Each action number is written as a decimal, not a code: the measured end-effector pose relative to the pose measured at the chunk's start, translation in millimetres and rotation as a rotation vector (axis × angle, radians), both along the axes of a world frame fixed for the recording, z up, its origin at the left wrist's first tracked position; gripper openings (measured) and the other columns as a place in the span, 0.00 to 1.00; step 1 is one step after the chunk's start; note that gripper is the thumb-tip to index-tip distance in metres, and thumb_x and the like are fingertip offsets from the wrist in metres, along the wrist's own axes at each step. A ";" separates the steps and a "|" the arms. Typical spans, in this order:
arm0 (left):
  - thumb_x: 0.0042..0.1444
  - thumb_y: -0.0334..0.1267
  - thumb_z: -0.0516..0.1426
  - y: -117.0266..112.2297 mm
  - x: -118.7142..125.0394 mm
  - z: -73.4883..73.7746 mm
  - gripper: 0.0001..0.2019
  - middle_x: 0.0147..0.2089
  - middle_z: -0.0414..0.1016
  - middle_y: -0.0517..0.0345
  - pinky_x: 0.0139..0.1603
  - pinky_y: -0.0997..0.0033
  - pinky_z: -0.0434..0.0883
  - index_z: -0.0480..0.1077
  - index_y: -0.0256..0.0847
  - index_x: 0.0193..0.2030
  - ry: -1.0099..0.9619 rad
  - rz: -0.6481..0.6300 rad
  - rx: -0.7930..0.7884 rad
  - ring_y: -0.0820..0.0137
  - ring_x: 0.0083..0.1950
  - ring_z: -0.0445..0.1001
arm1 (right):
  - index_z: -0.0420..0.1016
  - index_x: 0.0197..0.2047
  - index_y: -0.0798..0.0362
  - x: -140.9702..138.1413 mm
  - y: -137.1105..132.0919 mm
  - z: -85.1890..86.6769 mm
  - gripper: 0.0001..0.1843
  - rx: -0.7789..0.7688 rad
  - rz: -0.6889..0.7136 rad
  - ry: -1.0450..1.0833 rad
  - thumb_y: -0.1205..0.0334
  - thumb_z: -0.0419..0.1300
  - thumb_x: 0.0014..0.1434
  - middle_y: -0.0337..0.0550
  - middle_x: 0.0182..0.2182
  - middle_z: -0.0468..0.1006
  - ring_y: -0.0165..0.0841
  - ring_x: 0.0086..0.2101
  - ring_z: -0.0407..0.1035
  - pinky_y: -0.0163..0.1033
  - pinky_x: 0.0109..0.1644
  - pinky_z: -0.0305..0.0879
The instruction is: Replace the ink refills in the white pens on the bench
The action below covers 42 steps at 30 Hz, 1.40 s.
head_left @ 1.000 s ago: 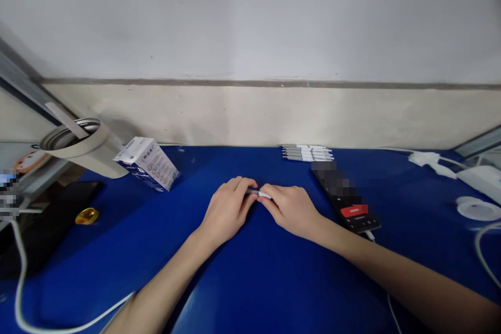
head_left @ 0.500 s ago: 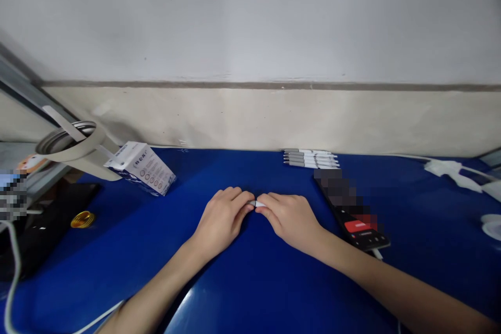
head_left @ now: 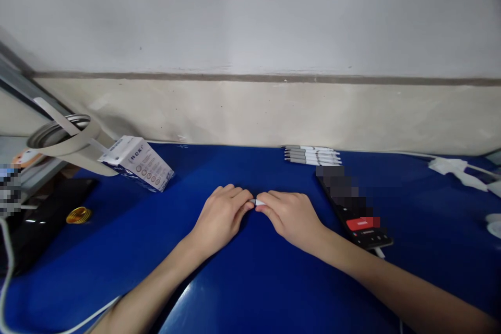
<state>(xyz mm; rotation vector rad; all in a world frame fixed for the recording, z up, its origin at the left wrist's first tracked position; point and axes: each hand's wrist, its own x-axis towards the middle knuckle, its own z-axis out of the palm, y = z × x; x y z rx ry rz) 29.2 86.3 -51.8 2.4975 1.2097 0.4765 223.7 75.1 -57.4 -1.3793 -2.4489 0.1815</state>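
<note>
Both my hands rest on the blue table [head_left: 250, 282], fingertips meeting at the middle. My left hand [head_left: 222, 216] and my right hand [head_left: 291, 216] are both closed around a small pen [head_left: 257, 202]; only a short white and grey piece shows between the fingertips. The rest of the pen is hidden inside my fingers. A row of several white and grey pens [head_left: 312, 155] lies by the wall behind my right hand.
A black phone [head_left: 354, 209] with a red bar on its screen lies right of my right hand. A white carton [head_left: 136, 163] and a beige cup [head_left: 68, 143] stand at the left, with a gold coil [head_left: 78, 215] and a black pad [head_left: 35, 227]. White cables and chargers [head_left: 454, 167] lie at far right.
My hands have closed together, so less of the pen shows between them than a second ago. The camera shifted slightly; the hands stay at the same spot on the table.
</note>
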 end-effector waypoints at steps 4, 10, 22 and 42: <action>0.69 0.40 0.43 0.7 0.0 0.3 0.14 0.32 0.70 0.59 0.37 0.67 0.57 0.64 0.40 0.35 0.007 -0.009 -0.003 0.68 0.34 0.64 | 0.70 0.33 0.51 0.0 -0.5 0.2 0.14 0.047 0.000 -0.001 0.56 0.50 0.68 0.35 0.26 0.74 0.28 0.26 0.65 0.37 0.28 0.44; 0.69 0.44 0.40 0.5 0.3 -1.0 0.19 0.28 0.68 0.60 0.36 0.66 0.57 0.64 0.40 0.32 0.038 0.013 -0.007 0.69 0.31 0.64 | 0.71 0.31 0.52 -0.4 -0.4 0.2 0.16 0.118 0.013 -0.008 0.59 0.48 0.68 0.36 0.24 0.72 0.30 0.26 0.62 0.37 0.34 0.49; 0.66 0.38 0.49 -5.3 1.8 -0.2 0.05 0.40 0.72 0.59 0.41 0.65 0.62 0.61 0.44 0.47 -0.143 0.075 -0.021 0.66 0.40 0.70 | 0.69 0.37 0.51 -1.2 1.5 -1.4 0.12 0.039 -0.010 -0.018 0.60 0.47 0.69 0.38 0.30 0.75 0.32 0.30 0.65 0.38 0.36 0.51; 0.66 0.37 0.47 -5.8 2.8 1.9 0.07 0.39 0.73 0.58 0.42 0.64 0.64 0.64 0.44 0.45 -0.130 0.072 -0.006 0.66 0.40 0.70 | 0.69 0.37 0.52 -2.1 0.1 -1.1 0.13 0.023 0.006 -0.011 0.59 0.46 0.69 0.39 0.30 0.75 0.32 0.31 0.66 0.38 0.38 0.52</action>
